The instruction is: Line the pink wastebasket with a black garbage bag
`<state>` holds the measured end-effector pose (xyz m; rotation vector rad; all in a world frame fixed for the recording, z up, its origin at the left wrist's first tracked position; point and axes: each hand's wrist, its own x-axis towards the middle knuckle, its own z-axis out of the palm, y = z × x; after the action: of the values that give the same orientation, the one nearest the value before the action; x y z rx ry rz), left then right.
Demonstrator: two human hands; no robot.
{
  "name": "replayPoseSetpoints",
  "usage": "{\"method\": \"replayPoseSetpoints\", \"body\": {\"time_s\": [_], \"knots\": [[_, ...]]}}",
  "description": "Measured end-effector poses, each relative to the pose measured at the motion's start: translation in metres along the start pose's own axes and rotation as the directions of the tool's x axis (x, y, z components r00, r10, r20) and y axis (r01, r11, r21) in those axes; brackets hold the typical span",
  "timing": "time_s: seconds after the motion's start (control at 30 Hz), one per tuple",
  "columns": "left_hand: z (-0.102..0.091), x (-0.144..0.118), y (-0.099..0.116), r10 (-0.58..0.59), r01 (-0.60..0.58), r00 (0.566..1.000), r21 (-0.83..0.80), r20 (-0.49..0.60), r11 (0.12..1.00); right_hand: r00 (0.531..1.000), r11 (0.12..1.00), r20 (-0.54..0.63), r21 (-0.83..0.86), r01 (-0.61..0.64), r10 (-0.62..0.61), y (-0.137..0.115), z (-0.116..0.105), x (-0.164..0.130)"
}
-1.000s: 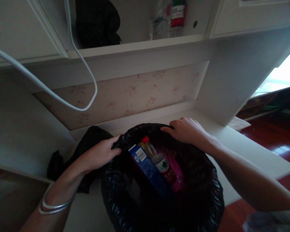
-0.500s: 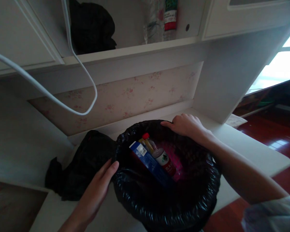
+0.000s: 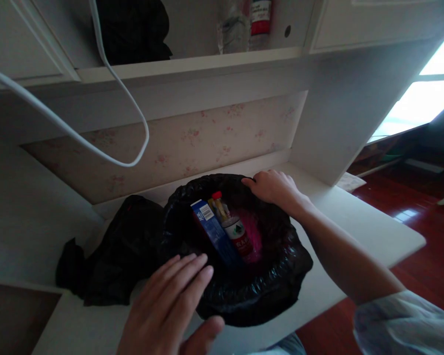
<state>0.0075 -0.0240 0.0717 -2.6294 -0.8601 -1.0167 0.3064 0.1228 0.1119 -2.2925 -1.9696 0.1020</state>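
Right hand [image 3: 272,186]: closed on the far rim of the black bin bag [image 3: 281,266].
Left hand [image 3: 170,305]: open, fingers spread, holding nothing, at the bag's near rim.
Bin bag: on the white bench [image 3: 373,231], between both hands.
Inside: blue carton [image 3: 212,231], red-capped bottle [image 3: 233,229].
Left of bag: black cloth [image 3: 114,251].

glossy black bin bag [image 3: 244,291], inside it a blue box [image 3: 215,231], a red-capped bottle [image 3: 232,227] with red label, pink wrapping [image 3: 253,236], behind the bag pale floral wallpaper [image 3: 177,145], white cable [image 3: 96,98], beside it white desk [image 3: 362,222], red-brown floor [image 3: 422,197]
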Motion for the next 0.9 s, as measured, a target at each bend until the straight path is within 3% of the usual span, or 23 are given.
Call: {"method": "replayPoseSetpoints", "body": {"time_s": [0.07,0.33,0.43,0.53,0.63,0.7,0.77,0.83,0.9], "knots": [[0.008,0.010,0.007,0.005,-0.005,0.999,0.000,0.053,1.000,1.000,1.000,-0.004,0.008,-0.017,0.017,-0.002,0.001,0.001],[0.062,0.005,0.051,-0.133,0.148,0.978,0.080,-0.163,0.986,0.998,0.997,-0.018,0.051,-0.055,0.056,-0.012,0.006,0.005],[0.060,0.001,0.045,-0.136,0.153,0.974,0.083,-0.179,0.985,0.999,0.996,-0.016,0.082,-0.038,0.039,-0.012,0.006,0.006],[0.045,-0.003,0.026,-0.019,0.041,0.989,0.148,-0.149,0.988,1.000,0.992,-0.030,0.126,-0.004,0.008,-0.003,0.002,0.004],[0.035,0.000,0.019,0.045,-0.013,0.991,0.238,-0.128,0.971,0.971,0.938,-0.207,0.299,0.176,-0.116,0.012,-0.005,-0.006],[0.035,0.007,0.025,0.073,-0.041,0.988,0.229,-0.134,0.973,0.888,0.814,-0.373,0.405,0.417,-0.269,0.023,-0.008,-0.018],[0.040,0.017,0.034,0.084,-0.058,0.987,0.180,-0.140,0.982,0.747,0.627,-0.455,0.415,0.659,-0.484,0.031,-0.009,-0.031],[0.046,0.026,0.039,0.039,-0.019,0.991,0.153,-0.130,0.988,0.563,0.433,-0.434,0.366,0.823,-0.703,0.036,-0.006,-0.042],[0.049,0.030,0.036,-0.018,0.038,0.993,0.163,-0.118,0.986,0.410,0.304,-0.390,0.306,0.902,-0.825,0.039,0.001,-0.049]]}}
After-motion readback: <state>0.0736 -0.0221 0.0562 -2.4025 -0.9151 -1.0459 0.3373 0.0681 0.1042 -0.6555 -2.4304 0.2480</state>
